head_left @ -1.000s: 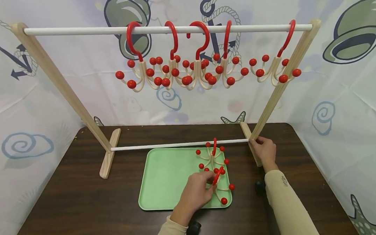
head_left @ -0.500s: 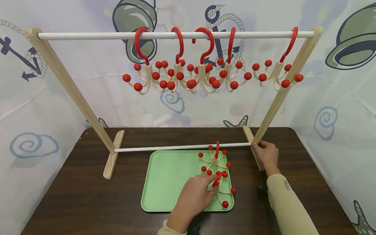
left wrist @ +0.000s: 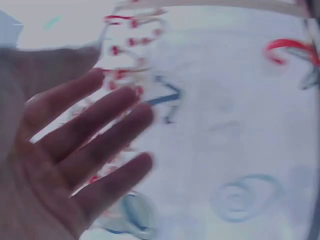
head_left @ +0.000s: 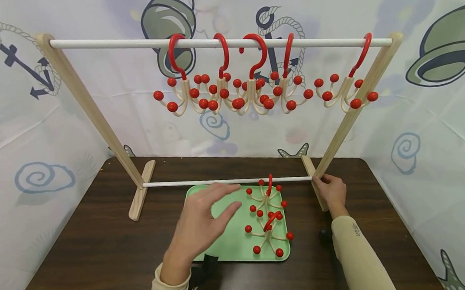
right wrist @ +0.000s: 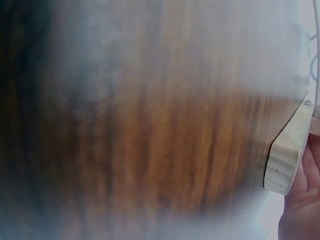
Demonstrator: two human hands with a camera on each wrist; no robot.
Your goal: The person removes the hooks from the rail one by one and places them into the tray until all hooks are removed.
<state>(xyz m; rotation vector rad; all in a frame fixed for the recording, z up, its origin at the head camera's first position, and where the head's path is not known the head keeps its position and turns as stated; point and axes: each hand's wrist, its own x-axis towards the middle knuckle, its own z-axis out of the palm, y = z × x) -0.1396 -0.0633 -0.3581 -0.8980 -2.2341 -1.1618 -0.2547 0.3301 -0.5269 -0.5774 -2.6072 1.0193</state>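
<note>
My left hand (head_left: 198, 221) is raised over the left part of a green tray (head_left: 233, 244), thumb and fingers apart, holding nothing. In the left wrist view its fingers (left wrist: 107, 132) are extended. Two hangers lie at the tray's right side, a near one (head_left: 268, 234) and a far one (head_left: 265, 201). Each has a red hook and several cream arms tipped with red balls. My right hand (head_left: 331, 193) grips the foot of the wooden rack's right post (head_left: 347, 111). In the right wrist view the palm (right wrist: 300, 210) lies beside the wooden foot (right wrist: 287, 160).
Several similar hangers (head_left: 184, 95) hang from the white top rail (head_left: 116, 44). A lower white rail (head_left: 199, 182) runs behind the tray. The left post (head_left: 90, 108) stands on its own foot (head_left: 138, 201). Patterned cloth (head_left: 42, 132) surrounds the dark table (head_left: 95, 243).
My left hand has let go of the near hanger's hook and moved up and left over the tray; that hanger now lies on the tray. My right hand stays at the rack.
</note>
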